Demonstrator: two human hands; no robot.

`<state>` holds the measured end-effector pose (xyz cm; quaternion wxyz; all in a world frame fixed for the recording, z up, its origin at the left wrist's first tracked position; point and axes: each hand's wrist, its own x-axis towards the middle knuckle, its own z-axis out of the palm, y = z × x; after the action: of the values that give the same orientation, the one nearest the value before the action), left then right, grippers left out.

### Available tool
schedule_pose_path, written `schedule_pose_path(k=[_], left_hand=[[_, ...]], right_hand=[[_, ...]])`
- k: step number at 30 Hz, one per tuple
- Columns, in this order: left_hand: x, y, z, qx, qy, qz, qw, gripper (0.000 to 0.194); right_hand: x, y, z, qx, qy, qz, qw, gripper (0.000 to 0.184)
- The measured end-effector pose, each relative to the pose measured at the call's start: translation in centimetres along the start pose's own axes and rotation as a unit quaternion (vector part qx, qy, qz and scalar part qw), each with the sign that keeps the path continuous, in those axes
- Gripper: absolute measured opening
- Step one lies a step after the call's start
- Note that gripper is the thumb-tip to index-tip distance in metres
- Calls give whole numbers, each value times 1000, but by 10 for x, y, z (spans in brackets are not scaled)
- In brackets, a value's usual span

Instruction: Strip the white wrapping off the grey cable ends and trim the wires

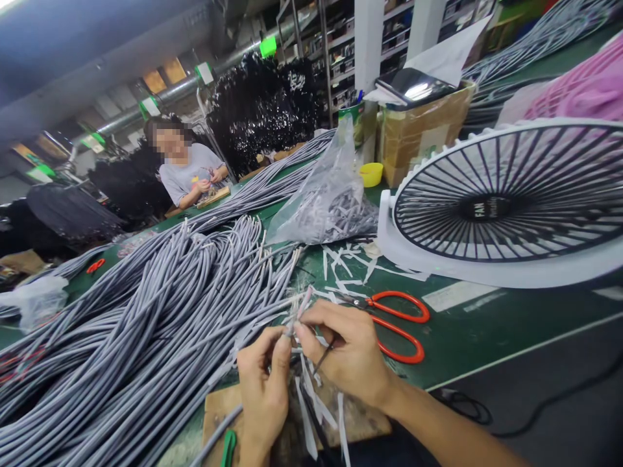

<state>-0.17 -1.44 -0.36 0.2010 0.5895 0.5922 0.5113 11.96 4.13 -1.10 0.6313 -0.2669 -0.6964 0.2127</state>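
Note:
My left hand (265, 383) pinches the end of a grey cable (294, 319) between thumb and fingers. My right hand (348, 347) is closed on the same cable end from the right, and a thin dark tool (322, 358) sticks out below its fingers. Both hands work above a wooden board (214, 415) at the table's near edge. Red-handled scissors (399, 324) lie just right of my right hand. A big heap of grey cables (146, 324) spreads to the left. White strips of stripped sheath (341, 266) litter the green table.
A white desk fan (506, 207) lies at the right. A clear bag of scraps (326, 201), a yellow cup (370, 174) and a cardboard box (423, 130) stand behind. Another person (187, 168) works at the far side. A green-handled tool (228, 447) lies near my left wrist.

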Motion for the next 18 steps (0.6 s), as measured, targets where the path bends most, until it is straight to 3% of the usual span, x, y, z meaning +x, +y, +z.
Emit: schedule_pose_path(k=[7, 14, 18], left_hand=[[3, -2, -3, 36, -34, 37, 998, 31], [-1, 6, 6, 21, 37, -11, 999, 31], [-1, 7, 8, 10, 40, -18, 999, 31]], right_hand=[[1, -2, -1, -5, 7, -2, 1000, 15], [2, -3, -1, -11, -8, 23, 1000, 14], [1, -2, 0, -19, -4, 27, 999, 14]])
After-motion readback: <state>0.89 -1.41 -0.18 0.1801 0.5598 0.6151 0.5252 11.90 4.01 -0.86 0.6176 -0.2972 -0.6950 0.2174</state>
